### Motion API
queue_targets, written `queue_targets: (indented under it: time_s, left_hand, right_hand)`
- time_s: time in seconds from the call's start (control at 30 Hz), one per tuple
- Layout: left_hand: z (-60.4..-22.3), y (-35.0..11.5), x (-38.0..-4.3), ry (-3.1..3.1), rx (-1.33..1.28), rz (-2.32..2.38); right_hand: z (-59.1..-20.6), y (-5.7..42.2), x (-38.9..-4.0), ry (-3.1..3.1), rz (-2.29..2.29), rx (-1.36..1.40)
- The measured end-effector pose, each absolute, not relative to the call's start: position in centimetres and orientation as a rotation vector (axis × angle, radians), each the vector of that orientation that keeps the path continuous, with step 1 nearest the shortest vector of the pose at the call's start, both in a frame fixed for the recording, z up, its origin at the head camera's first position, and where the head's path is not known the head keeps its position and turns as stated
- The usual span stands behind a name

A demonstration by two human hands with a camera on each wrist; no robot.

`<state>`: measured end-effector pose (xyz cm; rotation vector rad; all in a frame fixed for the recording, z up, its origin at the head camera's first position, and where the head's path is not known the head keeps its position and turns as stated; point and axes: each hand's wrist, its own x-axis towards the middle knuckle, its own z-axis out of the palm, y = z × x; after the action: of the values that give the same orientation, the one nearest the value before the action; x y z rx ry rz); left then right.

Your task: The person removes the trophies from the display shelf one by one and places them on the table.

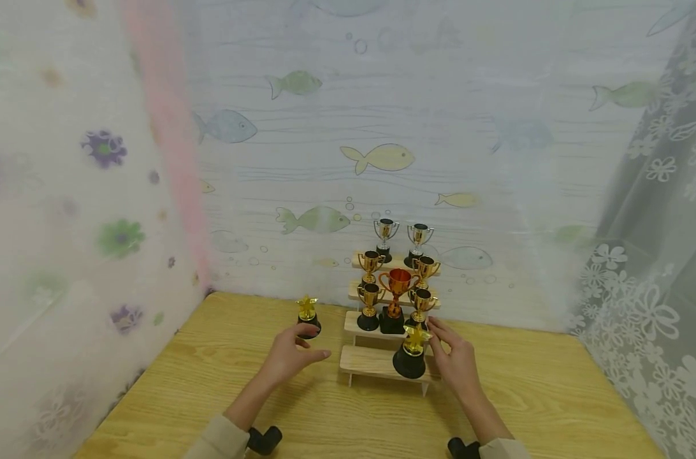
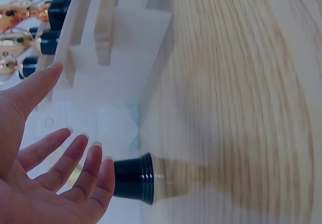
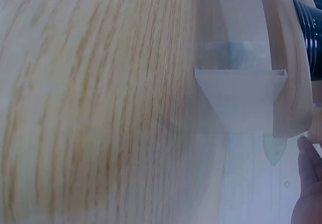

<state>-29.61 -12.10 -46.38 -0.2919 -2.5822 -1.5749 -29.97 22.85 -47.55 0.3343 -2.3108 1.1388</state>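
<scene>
In the head view my left hand (image 1: 290,357) is spread, its fingers near a small gold star trophy (image 1: 308,308) with a black base on the table. The left wrist view shows these fingers loosely bent in front of the trophy's black base (image 2: 135,177), gripping nothing. At the right end of a stepped wooden stand (image 1: 362,361), my right hand (image 1: 458,364) reaches beside another star trophy (image 1: 411,358) on the lowest step. Its fingertips (image 3: 304,144) show near the step's end in the right wrist view; whether they touch anything is hidden.
Higher steps hold several gold cup trophies (image 1: 368,305), a larger orange-red cup (image 1: 396,298) and two silver-stemmed cups (image 1: 385,237). Patterned curtains (image 1: 348,95) hang behind the wooden table (image 1: 531,389) and on both sides.
</scene>
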Motion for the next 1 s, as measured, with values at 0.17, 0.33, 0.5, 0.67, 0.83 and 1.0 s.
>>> queue_targets:
  time_s: [0.17, 0.33, 0.5, 0.67, 0.83, 1.0]
  left_hand:
    - [-46.2, -11.0, -28.9, -2.562, -0.397, -1.57]
    - [-45.9, -9.5, -28.5, -2.566, -0.524, -1.566]
    - [-45.4, -7.6, -28.3, -2.566, -0.611, -1.594]
    - [-45.1, -5.5, -28.4, -2.549, -0.701, -1.558]
    - [-45.0, -3.6, -28.4, -2.539, -0.763, -1.543]
    - [-45.5, -2.0, -28.2, -2.561, -0.776, -1.511]
  right_hand:
    - [-47.7, 22.9, -29.9, -2.303, 1.124, 0.345]
    - [-47.8, 22.9, -29.8, -2.303, 1.127, 0.342]
    - [-47.6, 22.8, -29.8, -2.302, 1.118, 0.338]
    - [-47.3, 22.9, -30.3, -2.29, 1.091, 0.341]
    - [-47.1, 23.0, -30.5, -2.294, 1.109, 0.344]
    - [-47.5, 22.9, -30.2, -2.319, 1.132, 0.334]
